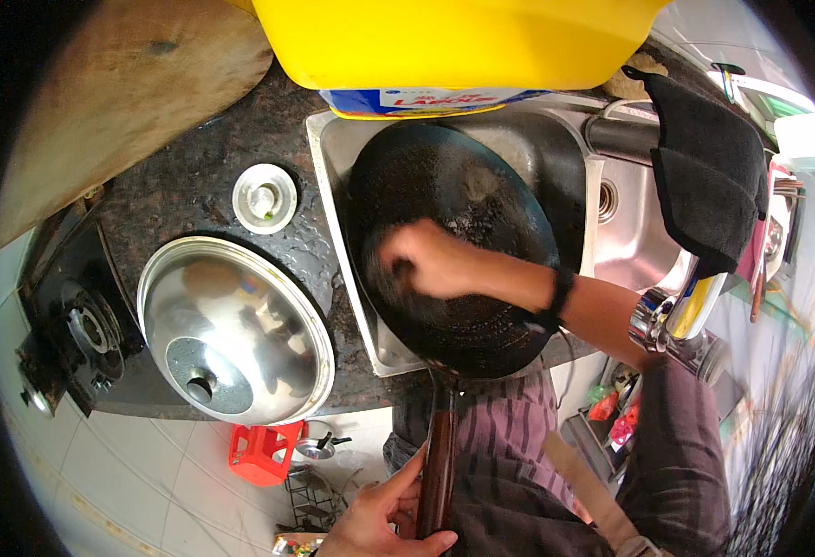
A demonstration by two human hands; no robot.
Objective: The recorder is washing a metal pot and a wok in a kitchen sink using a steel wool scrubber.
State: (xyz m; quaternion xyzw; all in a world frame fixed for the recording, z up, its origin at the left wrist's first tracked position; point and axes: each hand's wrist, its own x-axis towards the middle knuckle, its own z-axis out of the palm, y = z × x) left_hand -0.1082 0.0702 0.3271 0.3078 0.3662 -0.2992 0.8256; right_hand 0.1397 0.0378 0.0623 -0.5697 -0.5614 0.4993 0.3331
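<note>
A dark wok (477, 202) lies tilted over the left basin of a stainless steel sink (334, 230), its inside wet with some foam. My left hand (386, 512) grips the wok's brown wooden handle (437, 466) below the counter edge. Inside the wok, my right hand (425, 261) is blurred and curled against the lower left wall; a dark thing shows at its fingers, too unclear to name. A black band circles that wrist. Left of the sink lies a domed steel lid (240, 306) with a glass centre and knob.
A small metal bowl (265, 199) sits on the dark counter, near a gas stove (94, 327) and a round wooden board (129, 90). A yellow container (449, 42) stands behind the sink. A black cloth (710, 167) hangs at right above the second basin (630, 223). A red stool (261, 452) is below.
</note>
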